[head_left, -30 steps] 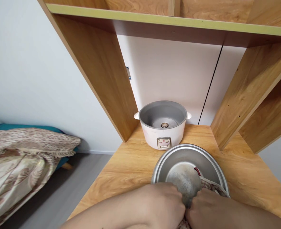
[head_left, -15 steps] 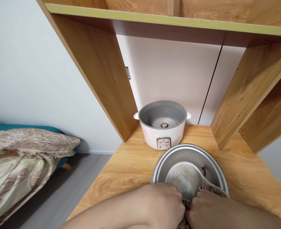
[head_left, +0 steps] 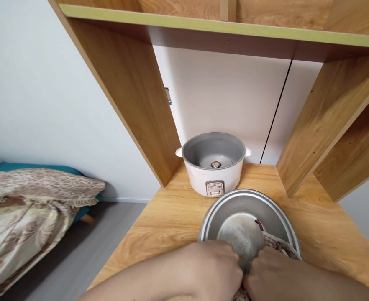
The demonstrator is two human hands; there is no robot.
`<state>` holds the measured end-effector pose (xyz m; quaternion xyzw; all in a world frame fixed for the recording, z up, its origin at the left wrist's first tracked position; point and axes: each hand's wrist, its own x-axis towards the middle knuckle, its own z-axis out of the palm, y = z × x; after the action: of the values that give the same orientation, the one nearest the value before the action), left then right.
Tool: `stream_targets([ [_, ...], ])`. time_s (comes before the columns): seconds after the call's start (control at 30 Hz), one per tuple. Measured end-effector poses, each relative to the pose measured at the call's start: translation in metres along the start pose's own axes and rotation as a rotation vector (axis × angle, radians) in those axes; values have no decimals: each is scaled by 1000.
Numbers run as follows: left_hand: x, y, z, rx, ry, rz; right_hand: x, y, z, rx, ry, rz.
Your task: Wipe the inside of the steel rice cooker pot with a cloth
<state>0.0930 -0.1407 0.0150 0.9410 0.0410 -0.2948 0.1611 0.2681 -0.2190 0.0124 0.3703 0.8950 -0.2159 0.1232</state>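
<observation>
Both Fists Closed on a Patterned Cloth [head_left: 278, 242] at a Metal Pot [head_left: 244, 228]

Head view: the left hand [head_left: 217, 269] and the right hand [head_left: 270, 269] are curled into fists side by side over the near part of the pot, knuckles up, with only a narrow gap between them. Both are clenched on the cloth; their fingertips are hidden underneath. One stretch of the cloth runs past the right hand along the pot's right inner wall, a dark red tag [head_left: 259, 225] lying at its far end; another bit shows below the gap between the fists.

The pot, its inside in view and its floor stained, is toward the near side of the wooden desk [head_left: 172, 217], which has its near edge hidden or out of frame. Just beyond, by the desk's back edge and close to the back left corner, stands a white cooker body [head_left: 200, 177], open, with a grey interior. Whether pot and cooker body touch cannot be told. A left upright panel [head_left: 124, 92] rises at that corner. Past the desk's left edge lies a patterned cover [head_left: 40, 184].
</observation>
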Motion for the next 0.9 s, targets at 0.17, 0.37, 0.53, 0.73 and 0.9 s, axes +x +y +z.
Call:
stream_targets([
  [0.17,2,-1,-1,4,28,20,-1,-10,-21,-141,-213,41],
  [0.37,1,1,-1,26,16,18,-2,-19,-42,-179,-266,4],
  [0.53,-3,6,-8,40,-40,-14,-1,-16,-33,-203,-218,23],
  [0.73,-5,5,-12,27,-29,5,-1,-11,-24,-194,-167,14],
  [0.9,-4,3,-10,50,-8,24,-3,-7,-15,-157,-168,12],
])
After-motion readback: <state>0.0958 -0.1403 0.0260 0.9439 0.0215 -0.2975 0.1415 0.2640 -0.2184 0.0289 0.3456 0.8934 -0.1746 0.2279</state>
